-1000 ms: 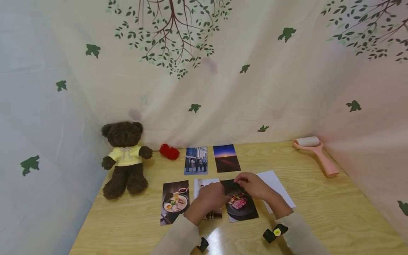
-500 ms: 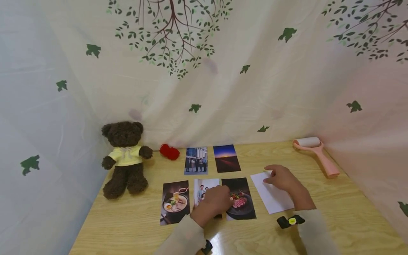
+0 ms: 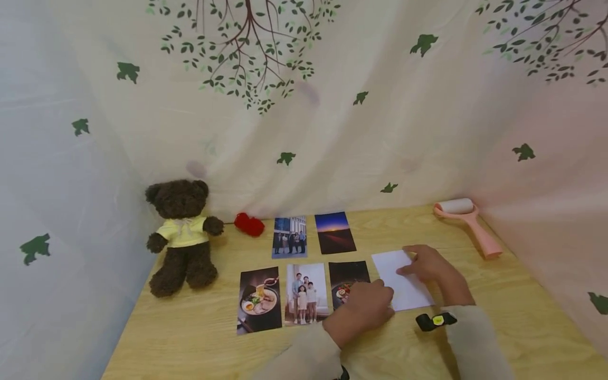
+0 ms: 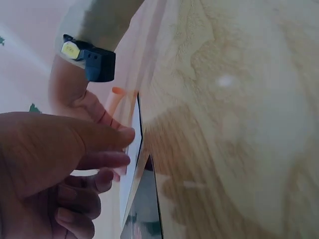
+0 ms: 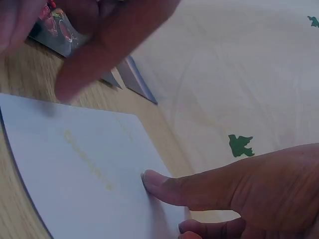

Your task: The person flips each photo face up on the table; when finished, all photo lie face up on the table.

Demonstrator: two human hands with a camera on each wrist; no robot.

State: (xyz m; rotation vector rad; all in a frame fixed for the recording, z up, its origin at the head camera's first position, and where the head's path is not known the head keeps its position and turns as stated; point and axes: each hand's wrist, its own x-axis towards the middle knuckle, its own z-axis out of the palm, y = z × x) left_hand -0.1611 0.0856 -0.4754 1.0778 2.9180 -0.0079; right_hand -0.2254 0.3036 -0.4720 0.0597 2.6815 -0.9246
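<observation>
A photo print (image 3: 406,290) lies white side up at the right end of the near row. My right hand (image 3: 429,266) pinches its far right edge, thumb on the white face in the right wrist view, fingertips partly hidden at the rim. My left hand (image 3: 364,311) is at the print's left edge, its thumb and fingers extended; a finger hovers over the border in the right wrist view. The left hand partly covers the steak photo (image 3: 349,272). To its left lie the family photo (image 3: 306,293) and the ramen photo (image 3: 259,301).
Behind lie a group photo (image 3: 290,237) and a sunset photo (image 3: 335,233). A teddy bear (image 3: 182,232) and red yarn (image 3: 249,225) are at the left. A pink lint roller (image 3: 470,224) lies at the right. A printed curtain (image 3: 237,148) surrounds the wooden table (image 3: 190,338).
My right hand has gone from the steak photo to the white-backed print, which has turned slightly. My left hand has moved right, uncovering the family photo.
</observation>
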